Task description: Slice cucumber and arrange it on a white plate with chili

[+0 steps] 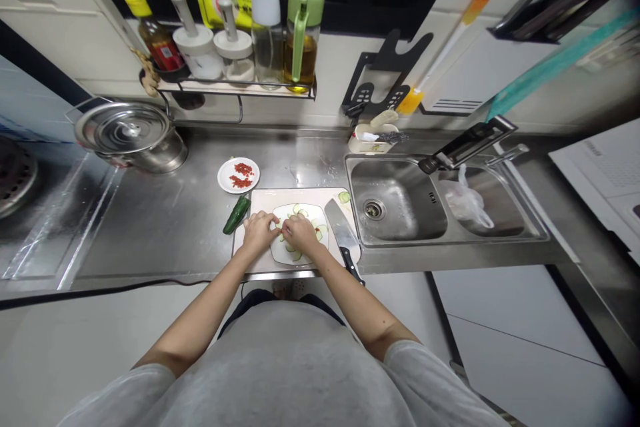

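A white plate (279, 255) with thin cucumber slices (320, 232) set around it and small red bits among them rests on a pale cutting board (260, 267). Over the plate's left side my left hand (260, 230) has its fingertips pinched together. My right hand (301, 235) is closed above the middle of the plate, its fingers near the left fingertips. Whatever lies between the fingers of either hand is hidden or too small to name. A kitchen knife (342, 225) lies on the board to the right, beside a cucumber piece (344, 197).
Left of the board lies a dark green cucumber (237, 215). Behind it stands a small white plate (226, 181) with chopped red bits (243, 177). A lidded steel pot (160, 150) is farther left. A double sink (400, 203) lies right; a bottle shelf (240, 88) hangs behind.
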Motion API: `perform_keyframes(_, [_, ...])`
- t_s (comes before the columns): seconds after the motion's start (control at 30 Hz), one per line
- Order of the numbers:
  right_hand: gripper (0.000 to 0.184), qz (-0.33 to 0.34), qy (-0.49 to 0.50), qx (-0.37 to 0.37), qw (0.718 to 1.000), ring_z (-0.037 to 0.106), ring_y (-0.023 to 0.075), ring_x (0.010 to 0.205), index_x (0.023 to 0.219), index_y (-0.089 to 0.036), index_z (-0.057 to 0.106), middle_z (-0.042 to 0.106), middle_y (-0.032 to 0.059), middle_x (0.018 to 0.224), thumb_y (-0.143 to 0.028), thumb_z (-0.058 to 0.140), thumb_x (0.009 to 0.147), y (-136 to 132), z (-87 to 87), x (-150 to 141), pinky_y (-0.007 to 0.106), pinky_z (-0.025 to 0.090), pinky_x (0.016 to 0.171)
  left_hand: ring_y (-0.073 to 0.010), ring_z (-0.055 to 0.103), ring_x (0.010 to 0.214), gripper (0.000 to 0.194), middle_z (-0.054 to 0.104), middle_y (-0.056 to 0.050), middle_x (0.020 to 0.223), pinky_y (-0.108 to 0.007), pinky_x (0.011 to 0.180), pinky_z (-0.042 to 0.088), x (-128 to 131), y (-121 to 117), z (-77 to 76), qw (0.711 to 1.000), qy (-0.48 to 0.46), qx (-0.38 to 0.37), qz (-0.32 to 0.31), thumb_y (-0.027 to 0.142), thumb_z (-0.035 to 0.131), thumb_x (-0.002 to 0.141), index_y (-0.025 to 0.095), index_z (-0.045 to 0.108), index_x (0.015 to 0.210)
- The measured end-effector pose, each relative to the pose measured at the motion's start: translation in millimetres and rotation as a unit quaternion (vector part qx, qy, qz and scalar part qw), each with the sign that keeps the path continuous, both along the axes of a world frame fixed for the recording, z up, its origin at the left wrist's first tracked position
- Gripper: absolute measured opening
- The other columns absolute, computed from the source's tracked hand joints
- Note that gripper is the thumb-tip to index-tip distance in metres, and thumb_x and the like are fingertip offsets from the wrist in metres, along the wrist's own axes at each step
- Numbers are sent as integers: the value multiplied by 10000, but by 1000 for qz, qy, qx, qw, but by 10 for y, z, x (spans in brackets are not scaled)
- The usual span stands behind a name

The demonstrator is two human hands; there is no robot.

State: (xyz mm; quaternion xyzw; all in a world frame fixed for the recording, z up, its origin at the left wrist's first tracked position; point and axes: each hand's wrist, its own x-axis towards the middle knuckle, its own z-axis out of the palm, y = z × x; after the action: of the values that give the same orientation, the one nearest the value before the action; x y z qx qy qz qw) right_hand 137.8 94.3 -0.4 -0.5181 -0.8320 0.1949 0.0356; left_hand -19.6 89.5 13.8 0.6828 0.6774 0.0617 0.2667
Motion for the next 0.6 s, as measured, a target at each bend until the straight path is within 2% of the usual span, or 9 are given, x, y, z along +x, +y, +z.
perform_keyframes(0.23, [171, -24, 30, -7, 999, 476, 212, 885, 849, -179, 664, 626, 82, 880, -229, 503, 878, 10, 120, 63, 291, 345, 716, -258, 520, 964, 191, 602, -57, 937, -361, 819, 321, -40, 10, 44, 999, -8, 20, 27, 322, 618, 765, 262, 687, 933])
perform_keyframes(0.37, [164, -66, 94, 13, 993, 488, 193, 854, 836, -185, 651, 626, 64, 863, -222, 495, 875, 3, 215, 179, 278, 361, 723, -233, 532, 919, 184, 609, -51, 906, -339, 801, 351, -100, -18, 61, 996, -41, 51, 58, 320, 609, 766, 246, 694, 911])
perform_keyframes(0.47, [175, -123, 177, 52, 975, 507, 186, 839, 856, -188, 647, 622, 47, 817, -234, 478, 875, -9, 322, 397, 283, 380, 766, -184, 542, 816, 195, 598, -32, 834, -293, 746, 386, -180, -97, 42, 984, -124, 81, 94, 322, 595, 756, 215, 687, 891])
perform_keyframes(0.6, [225, -225, 236, 97, 940, 530, 189, 778, 902, -174, 655, 598, 38, 745, -290, 468, 855, -101, 472, 836, 293, 402, 746, -117, 497, 634, 273, 559, 6, 722, -247, 650, 411, -299, -336, -70, 943, -276, 74, 171, 378, 582, 743, 172, 655, 907])
